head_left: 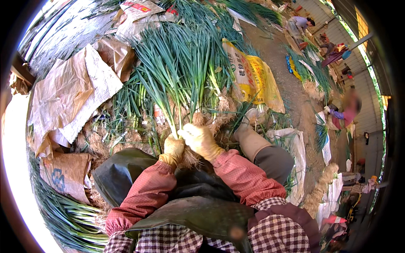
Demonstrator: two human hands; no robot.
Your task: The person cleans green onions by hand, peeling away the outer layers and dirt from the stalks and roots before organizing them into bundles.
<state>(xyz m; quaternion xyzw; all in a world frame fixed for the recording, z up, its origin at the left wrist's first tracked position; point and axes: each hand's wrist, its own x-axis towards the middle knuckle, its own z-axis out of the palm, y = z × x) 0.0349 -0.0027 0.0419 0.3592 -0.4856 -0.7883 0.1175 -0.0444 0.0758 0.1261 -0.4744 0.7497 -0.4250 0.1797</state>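
Yellow-gloved, the left hand (172,150) is gripping a few green onion stalks (170,121) low on their pale stems, at the centre of the frame. Just beside it, the right hand (203,140) is holding its fingers curled together against the stems; whether it is pinching one, I cannot tell. Long leaves are running from the grip toward the upper centre, where a thick pile of green onions (181,55) is lying with its roots (224,106) toward the person. Right of that pile, a yellow-and-white sack (260,80) is lying flat; beige sacking (69,92) is spreading across the upper left, and more green onions (69,219) are filling the lower left. At the upper right, a co-worker (298,26) is bending over.
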